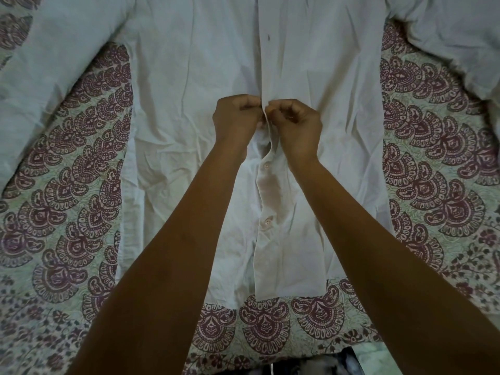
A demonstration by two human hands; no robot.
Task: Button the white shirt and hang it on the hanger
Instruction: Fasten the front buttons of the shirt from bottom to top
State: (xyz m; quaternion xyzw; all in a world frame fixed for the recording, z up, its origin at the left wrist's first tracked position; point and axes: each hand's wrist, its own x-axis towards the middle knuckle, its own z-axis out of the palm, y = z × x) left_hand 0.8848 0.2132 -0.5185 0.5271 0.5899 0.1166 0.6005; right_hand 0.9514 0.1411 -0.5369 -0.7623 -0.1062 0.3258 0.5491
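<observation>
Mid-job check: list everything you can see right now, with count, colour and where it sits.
white shirt: one, white, spread flat on the bedspread, sleeves out to both sides.
buttons: two showing, pale, on the front strip between the hands and the hem.
dark mark: one, dark, on the front strip above the hands.
bedspread: one, pale with maroon paisley print, under the shirt.
dark clutter: unclear, at the bottom edge.
hanger: none in view.
left hand: one, grip pinching the front strip, mid-shirt.
right hand: one, grip pinching the same strip, opposite the left.
</observation>
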